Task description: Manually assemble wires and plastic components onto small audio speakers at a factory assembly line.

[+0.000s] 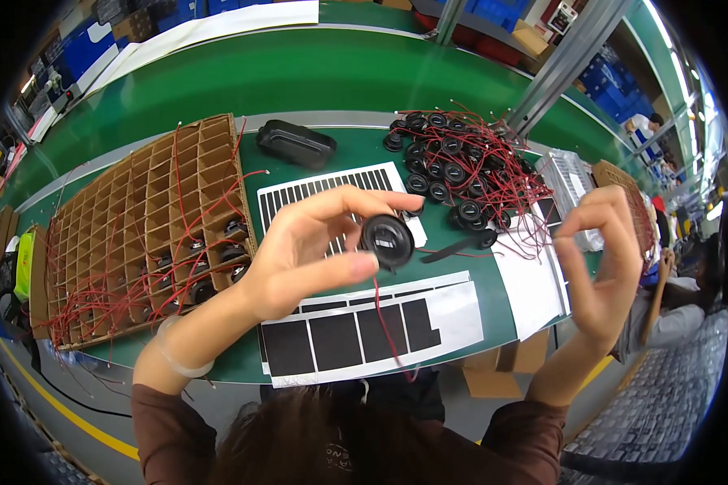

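Observation:
My left hand (299, 259) holds a small round black speaker (387, 242) between thumb and fingers above the table. A red wire (388, 323) hangs down from it. To the right, my right hand (603, 259) is raised with thumb and index fingertips pinched together; whatever may be between them is too small to make out. Beneath my left hand lies a white sheet with large black rectangular pieces (336, 341), and behind it a sheet with narrow black strips (287, 192). A loose black strip (449, 248) lies right of the held speaker.
A cardboard divider box (150, 178) on the left holds several wired speakers in its near cells. A heap of black speakers with tangled red wires (461, 162) sits at the back right. There are also a black casing (296, 144), white papers (530, 279) and a metal post (566, 69).

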`<state>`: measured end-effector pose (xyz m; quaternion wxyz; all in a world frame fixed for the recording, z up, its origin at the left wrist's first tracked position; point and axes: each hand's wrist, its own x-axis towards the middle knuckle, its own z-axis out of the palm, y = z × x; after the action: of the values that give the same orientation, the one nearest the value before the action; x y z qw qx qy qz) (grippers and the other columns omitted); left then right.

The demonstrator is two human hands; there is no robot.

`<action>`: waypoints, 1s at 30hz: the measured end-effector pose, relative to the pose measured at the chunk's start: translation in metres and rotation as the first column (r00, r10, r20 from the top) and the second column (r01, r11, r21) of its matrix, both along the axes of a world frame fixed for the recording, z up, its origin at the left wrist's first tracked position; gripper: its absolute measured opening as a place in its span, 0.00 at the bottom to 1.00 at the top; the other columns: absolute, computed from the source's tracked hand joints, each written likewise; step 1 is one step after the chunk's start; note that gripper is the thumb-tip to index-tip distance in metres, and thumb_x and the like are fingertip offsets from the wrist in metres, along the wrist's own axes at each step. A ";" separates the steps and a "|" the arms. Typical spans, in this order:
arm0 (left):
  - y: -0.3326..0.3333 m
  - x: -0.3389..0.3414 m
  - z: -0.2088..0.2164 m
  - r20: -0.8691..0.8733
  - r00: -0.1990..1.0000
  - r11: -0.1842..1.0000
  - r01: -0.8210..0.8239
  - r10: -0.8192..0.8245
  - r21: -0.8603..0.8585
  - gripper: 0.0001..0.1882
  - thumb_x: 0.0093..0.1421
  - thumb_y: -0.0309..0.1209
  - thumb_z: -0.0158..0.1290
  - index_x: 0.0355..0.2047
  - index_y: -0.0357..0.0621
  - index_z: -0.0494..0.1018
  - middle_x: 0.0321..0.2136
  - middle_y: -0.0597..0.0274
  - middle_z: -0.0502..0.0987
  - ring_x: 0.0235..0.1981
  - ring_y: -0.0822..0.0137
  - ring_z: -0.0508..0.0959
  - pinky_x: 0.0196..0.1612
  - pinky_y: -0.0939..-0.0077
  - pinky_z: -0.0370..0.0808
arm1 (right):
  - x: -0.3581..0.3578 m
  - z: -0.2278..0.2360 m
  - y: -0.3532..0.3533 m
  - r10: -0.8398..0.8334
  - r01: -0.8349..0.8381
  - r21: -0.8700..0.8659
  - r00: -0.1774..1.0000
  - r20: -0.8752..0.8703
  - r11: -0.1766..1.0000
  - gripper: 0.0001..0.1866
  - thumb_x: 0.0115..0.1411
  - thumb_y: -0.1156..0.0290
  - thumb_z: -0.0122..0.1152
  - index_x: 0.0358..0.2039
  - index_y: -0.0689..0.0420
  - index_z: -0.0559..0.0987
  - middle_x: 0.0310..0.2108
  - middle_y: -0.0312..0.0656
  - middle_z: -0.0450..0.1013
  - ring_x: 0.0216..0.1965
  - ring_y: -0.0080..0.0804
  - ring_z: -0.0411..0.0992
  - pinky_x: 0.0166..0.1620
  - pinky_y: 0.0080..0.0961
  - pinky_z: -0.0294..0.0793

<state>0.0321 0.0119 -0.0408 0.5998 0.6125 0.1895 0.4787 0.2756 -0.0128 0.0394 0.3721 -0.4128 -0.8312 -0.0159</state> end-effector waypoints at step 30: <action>-0.019 -0.012 0.044 -0.012 0.970 0.971 -0.241 0.241 -0.005 0.25 0.39 0.39 0.47 0.33 0.30 0.63 0.40 0.43 0.65 0.37 0.67 0.69 0.43 0.77 0.63 | -0.027 -0.108 0.040 -0.028 0.136 -0.326 0.949 0.315 0.936 0.06 0.42 0.72 0.56 0.20 0.59 0.70 0.20 0.41 0.64 0.29 0.37 0.64 0.32 0.28 0.63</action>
<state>0.0203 -0.0075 0.0034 0.5380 0.5859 0.2673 0.5439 0.2489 0.0275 -0.0681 0.1604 -0.4985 -0.8505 0.0502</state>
